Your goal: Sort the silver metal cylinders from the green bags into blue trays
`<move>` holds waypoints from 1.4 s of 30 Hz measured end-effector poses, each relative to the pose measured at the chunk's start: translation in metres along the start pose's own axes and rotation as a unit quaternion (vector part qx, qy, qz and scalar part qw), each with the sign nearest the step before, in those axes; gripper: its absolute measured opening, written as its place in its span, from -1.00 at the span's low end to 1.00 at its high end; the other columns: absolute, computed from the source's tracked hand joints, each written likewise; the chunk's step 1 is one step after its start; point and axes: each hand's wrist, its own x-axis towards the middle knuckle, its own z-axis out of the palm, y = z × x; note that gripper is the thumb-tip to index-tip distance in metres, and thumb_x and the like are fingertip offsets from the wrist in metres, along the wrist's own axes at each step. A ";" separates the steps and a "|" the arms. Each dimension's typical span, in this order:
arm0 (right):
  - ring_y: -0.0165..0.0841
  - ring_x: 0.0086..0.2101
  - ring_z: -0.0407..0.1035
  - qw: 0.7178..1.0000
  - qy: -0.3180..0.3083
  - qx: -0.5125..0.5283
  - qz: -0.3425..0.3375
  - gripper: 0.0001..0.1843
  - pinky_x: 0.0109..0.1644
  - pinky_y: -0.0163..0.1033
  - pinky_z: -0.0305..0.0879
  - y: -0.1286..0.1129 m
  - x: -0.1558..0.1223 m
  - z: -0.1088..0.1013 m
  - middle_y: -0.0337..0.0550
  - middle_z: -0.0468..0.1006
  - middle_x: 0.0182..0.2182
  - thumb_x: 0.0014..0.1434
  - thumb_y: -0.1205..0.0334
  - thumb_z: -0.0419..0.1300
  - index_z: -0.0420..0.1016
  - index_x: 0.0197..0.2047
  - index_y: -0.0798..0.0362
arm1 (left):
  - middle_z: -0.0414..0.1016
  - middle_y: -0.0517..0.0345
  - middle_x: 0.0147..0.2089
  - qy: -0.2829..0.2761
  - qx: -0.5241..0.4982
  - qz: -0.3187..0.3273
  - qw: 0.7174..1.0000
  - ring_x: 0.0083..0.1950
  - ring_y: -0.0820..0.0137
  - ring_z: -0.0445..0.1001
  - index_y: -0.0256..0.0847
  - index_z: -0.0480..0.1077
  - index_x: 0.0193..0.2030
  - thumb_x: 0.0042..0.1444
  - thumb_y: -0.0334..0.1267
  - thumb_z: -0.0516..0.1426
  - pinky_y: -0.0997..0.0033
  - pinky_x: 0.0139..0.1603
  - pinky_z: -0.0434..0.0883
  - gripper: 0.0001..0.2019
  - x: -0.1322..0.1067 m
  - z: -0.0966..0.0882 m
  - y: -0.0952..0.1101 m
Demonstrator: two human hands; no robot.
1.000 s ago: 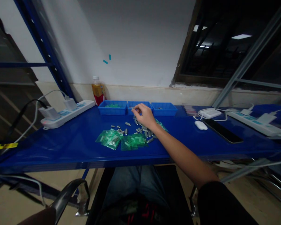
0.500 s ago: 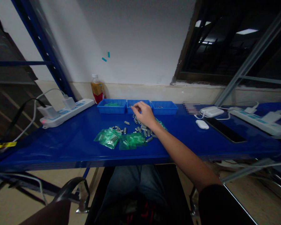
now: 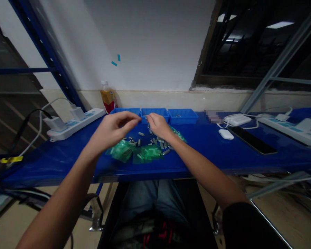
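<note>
My left hand (image 3: 114, 129) reaches over the table's middle, fingers stretched forward and thumb a little apart from them. Nothing shows between them. Close to its fingertips, my right hand (image 3: 158, 126) is closed in a pinch in front of the middle blue tray (image 3: 159, 112); whatever it holds is too small to make out. Beneath my hands lie several small grey metal cylinders (image 3: 162, 146). Green plastic bags (image 3: 121, 152) with pieces inside lie nearer the table's front edge, along with another green bag (image 3: 148, 153). More green material (image 3: 179, 134) is partly hidden behind my right wrist.
A left blue tray (image 3: 126, 110) and a right blue tray (image 3: 184, 117) flank the middle one. A bottle (image 3: 109, 98) stands behind. Power strips (image 3: 75, 124) with cables sit at both sides. A phone (image 3: 252, 140) and a white earbud case (image 3: 226, 134) lie right.
My left hand has come up from the lower left to beside my right hand, now covering part of the left tray. My right hand stays pinched at nearly the same place.
</note>
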 end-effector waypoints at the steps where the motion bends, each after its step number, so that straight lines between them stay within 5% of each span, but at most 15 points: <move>1: -0.35 -0.39 0.31 1.000 -0.002 0.004 0.000 -0.66 -0.26 -0.28 0.12 -0.001 0.000 0.001 -0.17 0.42 -0.48 0.34 0.25 -0.11 0.28 -0.46 0.04 | 0.53 0.05 -0.19 -0.004 0.020 0.012 1.000 -0.22 0.32 0.47 -0.28 0.44 -0.09 0.14 -0.13 0.12 0.37 -0.20 0.40 -0.70 0.008 0.004 -0.004; 7: -0.33 -0.44 0.32 0.999 0.005 0.009 0.045 -0.65 -0.32 -0.27 0.10 0.001 0.001 0.007 -0.16 0.42 -0.52 0.33 0.27 -0.11 0.29 -0.47 0.05 | 0.52 0.02 -0.19 -0.051 0.099 0.106 0.988 -0.25 0.35 0.46 -0.29 0.44 -0.11 0.08 -0.22 0.12 0.38 -0.20 0.38 -0.73 0.053 0.031 -0.027; 15: -0.38 -0.47 0.32 0.994 0.018 0.084 0.071 -0.57 -0.35 -0.30 0.13 0.004 0.001 0.008 -0.22 0.38 -0.56 0.36 0.14 -0.19 0.28 -0.47 0.04 | 0.52 0.03 -0.26 -0.011 0.101 0.133 0.986 -0.29 0.37 0.44 -0.30 0.48 -0.17 0.12 -0.20 0.09 0.41 -0.24 0.35 -0.74 0.051 0.037 -0.036; 20: -0.35 -0.38 0.33 0.997 0.047 0.042 0.038 -0.76 -0.25 -0.27 0.19 0.000 -0.003 0.003 -0.20 0.42 -0.45 0.32 0.17 -0.07 0.33 -0.31 0.05 | 0.54 0.04 -0.31 0.012 -0.015 0.030 0.999 -0.34 0.37 0.43 -0.33 0.50 -0.23 0.11 -0.05 0.09 0.42 -0.28 0.33 -0.65 0.048 0.039 -0.047; 23: -0.34 -0.36 0.32 0.999 0.043 0.022 0.017 -0.82 -0.23 -0.25 0.21 -0.006 -0.006 0.001 -0.18 0.43 -0.36 0.25 0.22 0.05 0.31 -0.08 0.05 | 0.47 0.09 -0.45 -0.004 -0.131 -0.048 0.990 -0.44 0.44 0.36 -0.34 0.48 -0.35 0.06 0.04 0.12 0.46 -0.38 0.30 -0.60 0.048 0.043 -0.056; 25: -0.33 -0.33 0.32 0.999 0.030 0.001 -0.010 -0.84 -0.20 -0.24 0.21 -0.011 -0.006 0.000 -0.15 0.43 -0.31 0.24 0.27 0.05 0.33 -0.10 0.05 | 0.44 0.12 -0.49 -0.016 -0.176 -0.073 0.982 -0.47 0.46 0.33 -0.32 0.46 -0.40 0.01 0.09 0.15 0.48 -0.41 0.29 -0.58 0.048 0.044 -0.058; 29: -0.31 -0.28 0.32 0.998 0.020 -0.041 -0.039 -0.84 -0.17 -0.24 0.19 -0.004 0.000 -0.009 -0.12 0.42 -0.30 0.28 0.28 -0.02 0.38 -0.23 0.06 | 0.51 0.08 -0.39 -0.133 -0.135 -0.097 0.977 -0.38 0.38 0.42 -0.27 0.50 -0.31 -0.05 0.15 0.17 0.44 -0.32 0.36 -0.55 0.048 0.021 -0.059; 31: -0.29 -0.27 0.31 0.996 0.046 -0.073 -0.008 -0.78 -0.16 -0.23 0.18 0.012 0.004 -0.022 -0.10 0.42 -0.33 0.29 0.24 -0.04 0.39 -0.28 0.08 | 0.55 0.08 -0.26 -0.240 -0.052 -0.104 0.964 -0.25 0.28 0.48 -0.20 0.51 -0.18 -0.10 0.11 0.22 0.39 -0.20 0.39 -0.54 0.042 0.000 -0.065; 35: -0.17 -0.18 0.29 0.963 0.122 -0.189 0.148 -0.82 -0.08 -0.13 0.16 0.058 0.004 -0.054 0.02 0.43 -0.26 0.23 0.22 0.06 0.42 -0.25 0.12 | 0.57 0.06 -0.21 -0.251 0.081 -0.120 0.957 -0.20 0.21 0.49 -0.15 0.51 -0.11 -0.12 0.11 0.21 0.39 -0.19 0.39 -0.52 0.021 -0.027 -0.089; 39: -0.06 -0.10 0.24 0.923 0.128 -0.253 0.261 -0.80 -0.07 -0.03 0.15 0.081 -0.003 -0.065 0.13 0.41 -0.17 0.17 0.19 0.11 0.44 -0.24 0.14 | 0.56 0.11 -0.30 -0.267 0.071 -0.098 0.956 -0.30 0.30 0.49 -0.18 0.51 -0.21 -0.07 0.05 0.15 0.44 -0.26 0.38 -0.61 0.009 -0.014 -0.102; 42: -0.10 -0.13 0.25 0.938 0.112 -0.231 0.233 -0.78 -0.09 -0.07 0.16 0.072 -0.002 -0.052 0.06 0.42 -0.24 0.18 0.13 0.11 0.43 -0.36 0.11 | 0.54 0.14 -0.38 -0.247 0.059 -0.089 0.963 -0.35 0.34 0.47 -0.19 0.48 -0.33 -0.08 -0.05 0.15 0.45 -0.30 0.36 -0.73 0.016 0.004 -0.100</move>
